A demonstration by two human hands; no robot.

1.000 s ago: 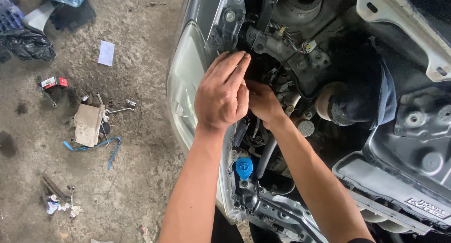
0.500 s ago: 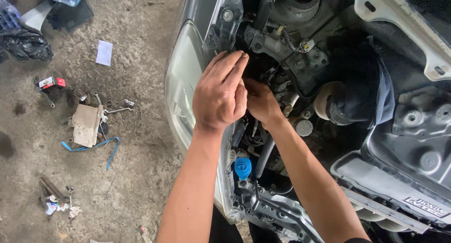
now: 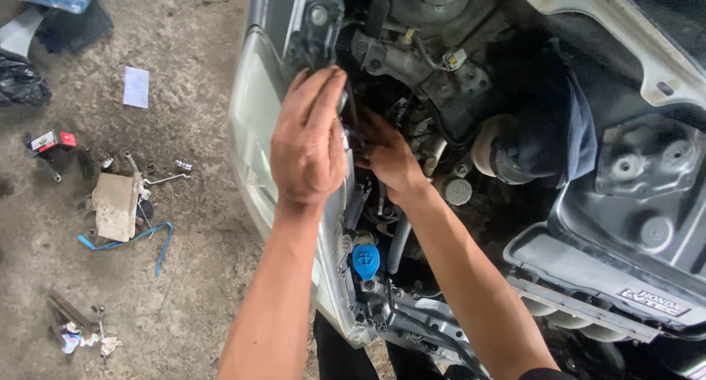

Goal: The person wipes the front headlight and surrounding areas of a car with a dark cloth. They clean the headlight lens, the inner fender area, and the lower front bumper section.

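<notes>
Reaching into the engine bay [image 3: 515, 93], both hands are seen at the back of the headlight housing [image 3: 254, 130]. The left hand [image 3: 309, 141] is laid flat, fingers extended, its grip released against the housing's rear edge. The right hand [image 3: 386, 156] is tucked behind it; its grip cannot be told. A blue reservoir cap [image 3: 365, 261] sits below. Wrenches [image 3: 158, 176] are scattered on the concrete floor [image 3: 184, 277].

Soft even daylight, sharp focus, shadowed engine recesses
</notes>
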